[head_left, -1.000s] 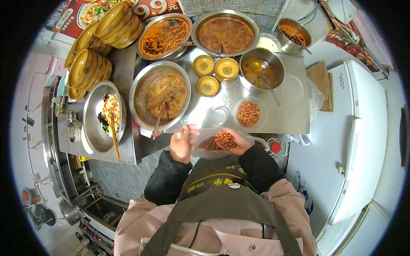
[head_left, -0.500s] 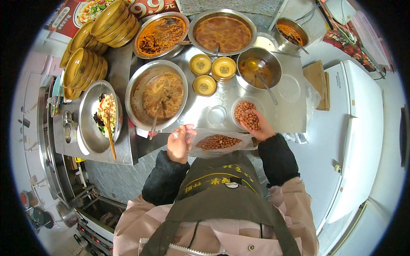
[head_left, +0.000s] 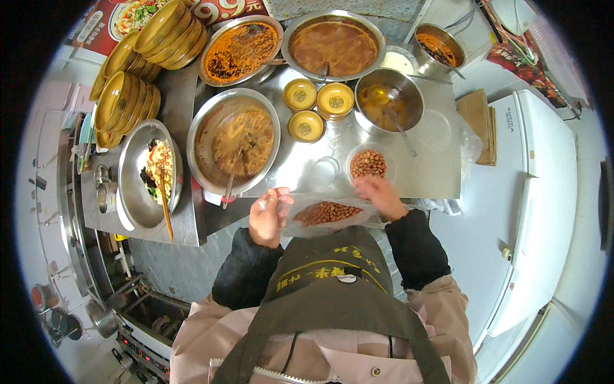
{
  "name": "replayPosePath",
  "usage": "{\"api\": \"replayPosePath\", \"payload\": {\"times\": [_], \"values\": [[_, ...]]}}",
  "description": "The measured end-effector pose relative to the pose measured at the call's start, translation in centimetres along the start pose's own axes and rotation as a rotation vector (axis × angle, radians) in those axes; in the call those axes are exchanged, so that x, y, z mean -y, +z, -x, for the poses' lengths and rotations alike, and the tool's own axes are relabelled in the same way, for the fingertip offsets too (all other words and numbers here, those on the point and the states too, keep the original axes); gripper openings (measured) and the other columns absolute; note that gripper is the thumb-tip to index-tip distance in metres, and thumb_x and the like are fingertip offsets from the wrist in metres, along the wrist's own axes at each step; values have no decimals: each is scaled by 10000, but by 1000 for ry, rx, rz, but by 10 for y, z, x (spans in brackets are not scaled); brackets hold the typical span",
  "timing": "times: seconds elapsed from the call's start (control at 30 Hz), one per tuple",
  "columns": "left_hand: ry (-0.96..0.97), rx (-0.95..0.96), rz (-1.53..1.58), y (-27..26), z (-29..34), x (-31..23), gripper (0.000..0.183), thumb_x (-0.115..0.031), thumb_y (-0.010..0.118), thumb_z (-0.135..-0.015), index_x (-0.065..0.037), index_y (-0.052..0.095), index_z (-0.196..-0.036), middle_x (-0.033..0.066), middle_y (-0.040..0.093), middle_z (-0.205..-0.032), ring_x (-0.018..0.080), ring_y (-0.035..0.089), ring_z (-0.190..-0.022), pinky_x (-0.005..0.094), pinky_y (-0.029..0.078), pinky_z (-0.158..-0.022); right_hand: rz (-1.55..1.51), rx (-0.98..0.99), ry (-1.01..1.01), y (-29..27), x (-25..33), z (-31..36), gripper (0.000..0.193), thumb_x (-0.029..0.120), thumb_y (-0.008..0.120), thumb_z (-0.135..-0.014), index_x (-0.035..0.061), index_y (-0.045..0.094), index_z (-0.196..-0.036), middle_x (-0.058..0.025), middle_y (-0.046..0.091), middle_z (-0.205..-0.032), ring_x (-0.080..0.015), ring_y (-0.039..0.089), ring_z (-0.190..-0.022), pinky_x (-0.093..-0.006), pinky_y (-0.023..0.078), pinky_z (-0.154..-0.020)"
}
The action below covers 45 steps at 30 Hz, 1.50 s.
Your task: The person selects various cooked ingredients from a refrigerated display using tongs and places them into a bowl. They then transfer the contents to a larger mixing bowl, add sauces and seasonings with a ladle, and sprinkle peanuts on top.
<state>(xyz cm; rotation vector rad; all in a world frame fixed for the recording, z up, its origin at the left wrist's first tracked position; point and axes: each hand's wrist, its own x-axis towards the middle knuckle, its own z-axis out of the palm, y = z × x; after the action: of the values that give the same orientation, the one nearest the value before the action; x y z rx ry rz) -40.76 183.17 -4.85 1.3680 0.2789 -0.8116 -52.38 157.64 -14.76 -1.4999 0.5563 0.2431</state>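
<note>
My left hand [head_left: 270, 214] is closed on the upper left edge of a clear plastic bag [head_left: 295, 225], pinching it between thumb and fingers. Reddish-brown peanuts [head_left: 329, 213] lie inside the bag, in front of my apron. At the bag's right end, my right hand [head_left: 382, 196] hovers near the front rim of a small clear plastic bowl [head_left: 391, 165]. Its fingers look loosely stretched, slightly blurred, and no peanuts show in them. More peanuts [head_left: 368, 164] sit in the bowl at the counter's front edge.
Left of the bag stands a steel basin [head_left: 194, 160] of brown sauce with a ladle. Behind are basins of red oil [head_left: 242, 52] and broth [head_left: 334, 45], small yellow dishes [head_left: 306, 127] and a steel pot [head_left: 419, 105]. Stacked yellow bowls [head_left: 121, 105] rise at left; a white freezer [head_left: 543, 211] flanks the right.
My right hand has let go of its peanuts into the clear bowl and drawn back toward the bag. My left hand stays at the bag's edge.
</note>
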Motion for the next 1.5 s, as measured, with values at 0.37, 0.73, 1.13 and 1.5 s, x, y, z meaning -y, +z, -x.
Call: {"api": "replayPosePath", "payload": {"times": [0.37,0.73,1.13,1.5], "values": [[-14,-11,-13,8,14,1,319,-314,407,-980,-35,557,-1021,-8,574,-773,45,356,-527,200,262,-445,946,187,-33,111,-63,-16,461,359,561,-847,12,534,-1149,-243,572,-1101,-370,553,-1017,-431,437,-882],[-17,48,2,6,19,5,320,-286,393,-986,-7,534,-1054,8,575,-787,46,364,-543,198,280,-446,474,24,-143,111,-83,-13,354,281,600,-858,-14,594,-1053,-184,638,-965,-308,602,-903,-389,455,-796],[-11,25,0,4,21,6,299,-278,393,-987,-24,540,-1040,5,580,-776,48,373,-536,203,292,-454,-427,308,258,74,-14,8,270,259,553,-918,45,573,-1082,-5,590,-936,-62,537,-755,-201,428,-557],[4,69,15,3,19,5,294,-271,377,-992,-28,534,-1039,6,559,-793,51,327,-541,207,264,-452,-409,381,264,1,39,19,187,244,483,-952,63,528,-962,37,494,-781,-9,382,-533,-151,292,-417]]}}
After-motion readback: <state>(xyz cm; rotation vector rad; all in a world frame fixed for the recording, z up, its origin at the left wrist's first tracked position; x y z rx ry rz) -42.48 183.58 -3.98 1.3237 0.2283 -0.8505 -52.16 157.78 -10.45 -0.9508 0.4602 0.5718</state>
